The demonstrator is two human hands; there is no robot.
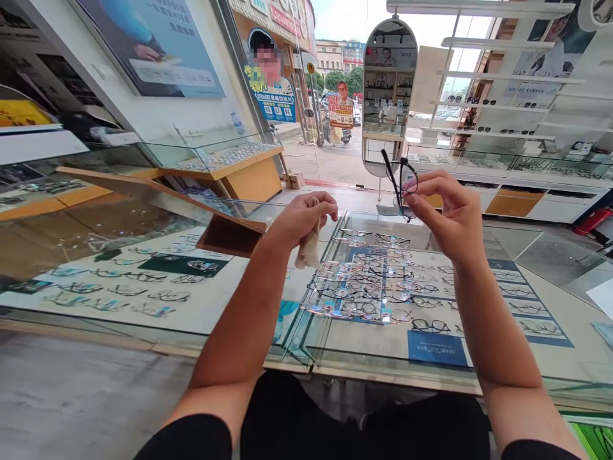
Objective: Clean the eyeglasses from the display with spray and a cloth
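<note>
My right hand [445, 214] pinches a pair of dark-framed eyeglasses [401, 185] between thumb and fingers, raised above the glass counter. The glasses are tilted, with one temple pointing up. My left hand [306, 220] is closed around a beige cloth [309, 248], which hangs down below the fingers. It is to the left of the glasses and apart from them. Below my hands, several rows of eyeglasses [368, 287] lie on the glass display counter [364, 354], some seemingly on its top. Whether each pair is on or under the glass is hard to tell.
To the left, a brown wooden tray or board [230, 236] rests slanted on the counter. An oval mirror [390, 96] stands beyond my right hand. A blue card [438, 347] lies near the counter's front edge. White shelves [502, 76] with sunglasses are at the back right.
</note>
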